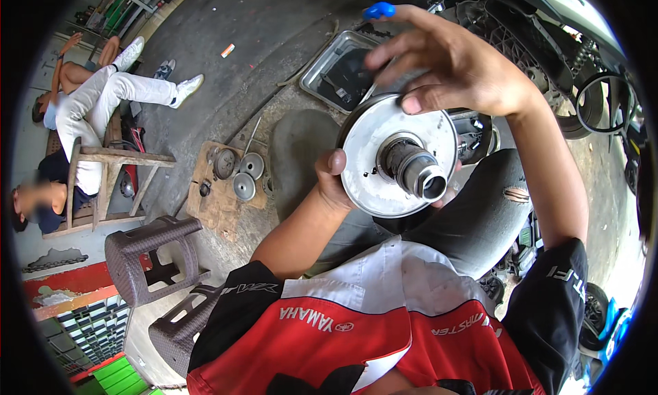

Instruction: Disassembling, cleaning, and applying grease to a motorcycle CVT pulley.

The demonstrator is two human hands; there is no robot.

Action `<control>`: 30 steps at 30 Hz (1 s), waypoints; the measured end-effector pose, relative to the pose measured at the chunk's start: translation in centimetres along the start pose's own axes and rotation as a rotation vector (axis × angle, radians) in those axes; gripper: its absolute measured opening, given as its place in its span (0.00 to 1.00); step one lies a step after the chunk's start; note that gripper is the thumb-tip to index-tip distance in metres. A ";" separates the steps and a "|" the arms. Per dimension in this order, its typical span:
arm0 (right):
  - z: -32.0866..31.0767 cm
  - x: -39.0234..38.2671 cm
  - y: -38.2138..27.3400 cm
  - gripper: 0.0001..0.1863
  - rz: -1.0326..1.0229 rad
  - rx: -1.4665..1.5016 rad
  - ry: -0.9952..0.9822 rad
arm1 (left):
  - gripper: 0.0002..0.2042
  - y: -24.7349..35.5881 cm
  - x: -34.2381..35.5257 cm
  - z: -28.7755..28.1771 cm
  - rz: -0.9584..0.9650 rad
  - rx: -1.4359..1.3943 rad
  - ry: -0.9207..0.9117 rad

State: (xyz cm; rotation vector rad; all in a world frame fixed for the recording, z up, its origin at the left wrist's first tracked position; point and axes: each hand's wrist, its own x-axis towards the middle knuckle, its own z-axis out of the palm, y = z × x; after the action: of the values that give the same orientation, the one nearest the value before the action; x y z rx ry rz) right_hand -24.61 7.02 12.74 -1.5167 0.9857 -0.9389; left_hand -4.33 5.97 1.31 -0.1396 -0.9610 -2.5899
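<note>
In front of my lap I hold a scooter's variator-type pulley (367,148), a silvery metal disc with a hollow stepped hub sticking out of its middle. My left hand (332,182) grips it from the left and below. Its thumb lies on the rim, and fingertips show past the disc's far right edge. Above the disc, my right hand (459,69) is open with its fingers spread and partly blurred. The thumb tip is at the disc's upper edge; whether it presses on it I cannot tell. A blue wrap (379,10) covers one fingertip of that hand.
A metal tray (322,87) with dark contents lies beyond the disc. Round metal parts (251,165) rest on brown cardboard (223,217) at the left. Motorcycle parts (528,45) stand at the right. Brown stools (147,261) and a wooden bench (120,155) with people are leftward.
</note>
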 end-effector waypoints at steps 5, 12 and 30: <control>-0.4 -4.2 0.2 0.35 -0.182 -0.380 0.278 | 0.60 0.0 -2.1 -0.6 0.130 -0.035 0.158; 1.7 -7.0 4.1 0.47 0.020 -0.260 0.581 | 0.48 0.0 -2.2 -2.2 0.198 -0.378 0.213; 4.3 -3.9 -0.6 0.64 -0.135 -1.046 0.127 | 0.67 1.3 -2.2 -2.3 0.689 0.513 0.232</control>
State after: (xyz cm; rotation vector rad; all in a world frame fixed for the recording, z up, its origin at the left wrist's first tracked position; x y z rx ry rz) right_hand -21.96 12.20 12.43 -2.4166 1.6152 -0.6100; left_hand -1.74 4.25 -0.14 -0.0213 -1.1930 -1.6474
